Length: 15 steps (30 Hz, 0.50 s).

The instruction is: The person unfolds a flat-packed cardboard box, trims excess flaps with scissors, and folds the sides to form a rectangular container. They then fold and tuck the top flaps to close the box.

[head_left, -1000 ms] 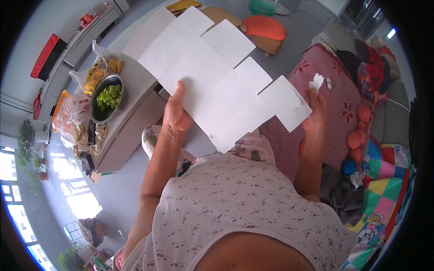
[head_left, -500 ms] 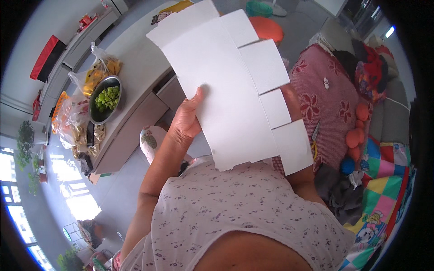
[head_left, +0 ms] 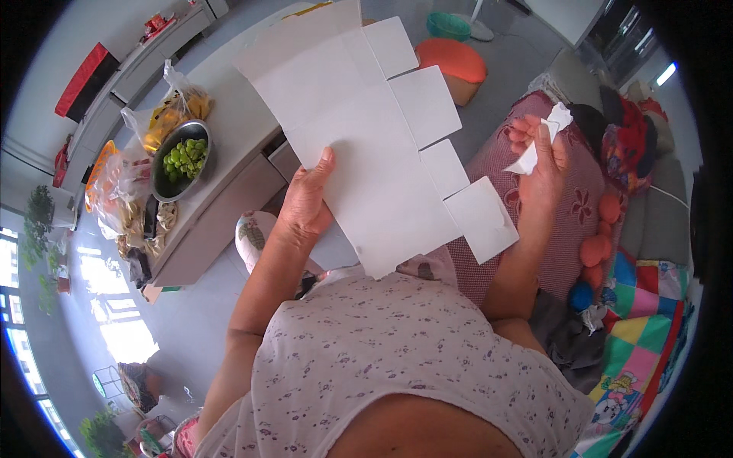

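I see the left hand (head_left: 305, 202) grip a flat white cardboard sheet (head_left: 366, 145) by its edge at twelve o'clock; towards two o'clock, apart from it, the right hand (head_left: 544, 174) pinches a ragged white scrap (head_left: 560, 117).

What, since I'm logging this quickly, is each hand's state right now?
Left hand: closed, holding the unfolded white carton, thumb on top.
Right hand: closed, pinching a torn white scrap.

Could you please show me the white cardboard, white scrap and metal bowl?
White cardboard (head_left: 382, 168), head view: middle of its large panel.
White scrap (head_left: 560, 117), head view: upper end.
Metal bowl (head_left: 163, 187), head view: inner wall.
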Each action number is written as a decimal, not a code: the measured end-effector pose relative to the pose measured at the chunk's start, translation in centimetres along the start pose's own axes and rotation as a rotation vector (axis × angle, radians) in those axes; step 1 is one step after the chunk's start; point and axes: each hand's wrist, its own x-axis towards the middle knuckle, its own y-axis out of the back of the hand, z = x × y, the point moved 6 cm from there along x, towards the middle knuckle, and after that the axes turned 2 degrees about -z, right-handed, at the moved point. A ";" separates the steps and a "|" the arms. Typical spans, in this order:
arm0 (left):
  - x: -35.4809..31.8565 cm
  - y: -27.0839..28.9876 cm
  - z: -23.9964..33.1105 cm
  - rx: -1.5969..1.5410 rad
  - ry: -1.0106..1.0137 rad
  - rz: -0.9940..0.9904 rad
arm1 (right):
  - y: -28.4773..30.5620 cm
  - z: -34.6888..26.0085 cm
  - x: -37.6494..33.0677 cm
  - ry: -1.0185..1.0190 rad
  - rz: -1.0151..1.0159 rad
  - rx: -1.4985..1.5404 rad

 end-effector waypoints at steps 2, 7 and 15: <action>-0.1 -0.5 0.0 0.009 -0.007 0.014 | -1.9 -2.0 -0.5 0.040 -0.043 -0.161; 0.1 -0.8 -1.0 0.081 0.018 -0.040 | -5.3 2.2 -2.8 -0.159 -0.321 -0.524; -0.8 -1.3 0.0 0.127 0.029 -0.007 | -8.3 5.1 -4.4 -0.164 -0.473 -0.346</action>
